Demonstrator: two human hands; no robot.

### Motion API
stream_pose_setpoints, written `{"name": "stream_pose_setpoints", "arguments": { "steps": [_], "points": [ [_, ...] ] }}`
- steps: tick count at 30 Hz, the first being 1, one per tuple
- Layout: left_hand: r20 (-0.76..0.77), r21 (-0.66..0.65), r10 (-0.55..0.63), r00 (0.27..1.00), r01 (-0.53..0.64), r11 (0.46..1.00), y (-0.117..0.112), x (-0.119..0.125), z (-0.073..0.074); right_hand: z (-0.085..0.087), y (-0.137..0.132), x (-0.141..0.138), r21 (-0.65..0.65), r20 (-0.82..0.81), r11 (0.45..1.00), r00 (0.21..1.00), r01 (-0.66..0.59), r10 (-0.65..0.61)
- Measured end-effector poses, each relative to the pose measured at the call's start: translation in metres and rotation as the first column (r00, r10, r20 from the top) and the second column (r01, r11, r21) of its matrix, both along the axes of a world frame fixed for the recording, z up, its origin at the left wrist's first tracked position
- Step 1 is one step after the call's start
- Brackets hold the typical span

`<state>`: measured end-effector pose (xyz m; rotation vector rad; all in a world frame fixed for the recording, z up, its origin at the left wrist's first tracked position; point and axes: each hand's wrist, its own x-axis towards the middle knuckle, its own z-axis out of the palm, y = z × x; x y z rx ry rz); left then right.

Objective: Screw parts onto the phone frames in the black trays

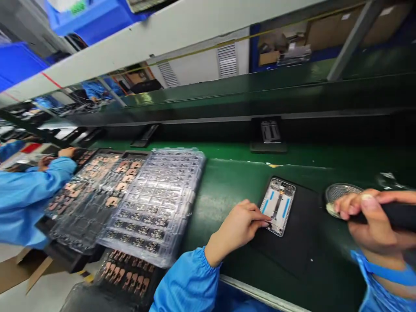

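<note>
A phone frame (278, 206) with its inside facing up lies on a black mat (300, 242); blue strips and a dark flex cable show in it. My left hand (242, 223) reaches in from the left, thumb and forefinger pinched at the frame's lower left end. A small dark piece seems to be at those fingertips, too small to name. At the right, my right hand (373, 221) is wrapped around a thick black handle (398, 214), whose working end I cannot make out. A round ribbed dish (342, 194) sits beside its fingers, partly covered by them.
Clear plastic trays of small circuit boards (156, 199) are stacked at the left, beside dark trays with copper-coloured parts (107, 173). A co-worker's blue sleeve (35, 186) reaches over those. Along the back stands a phone part on a black block (269, 134). A shelf beam (175, 34) crosses above.
</note>
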<state>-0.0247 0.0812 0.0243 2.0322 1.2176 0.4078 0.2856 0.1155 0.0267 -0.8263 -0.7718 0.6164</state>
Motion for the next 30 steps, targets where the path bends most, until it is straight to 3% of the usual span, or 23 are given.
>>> {"name": "stream_pose_setpoints", "arguments": {
  "steps": [2, 5, 16, 23, 30],
  "points": [
    [-0.009, -0.020, -0.117, 0.993, 0.117, 0.993, 0.011, 0.019, -0.003, 0.000, 0.004, -0.001, 0.073, 0.099, 0.997, 0.995, -0.004, -0.003],
    [-0.059, -0.017, -0.175, 0.983, 0.174, 0.985, 0.023, 0.029, -0.004, 0.001, 0.007, -0.005, 0.115, 0.152, 0.992, 0.988, -0.048, 0.030],
    [-0.039, -0.113, -0.201, 0.979, 0.195, 0.974, 0.033, 0.017, -0.004, -0.002, 0.006, -0.006, 0.075, 0.130, 0.997, 0.991, -0.031, 0.021],
    [-0.074, 0.013, -0.097, 0.993, 0.098, 0.995, 0.030, 0.012, -0.006, 0.000, 0.006, -0.005, 0.060, 0.163, 0.998, 0.987, -0.004, -0.006],
    [-0.030, -0.014, -0.154, 0.988, 0.154, 0.988, 0.047, 0.015, -0.009, 0.000, 0.007, -0.003, 0.053, 0.156, 0.999, 0.988, 0.002, -0.010]
  ]
}}
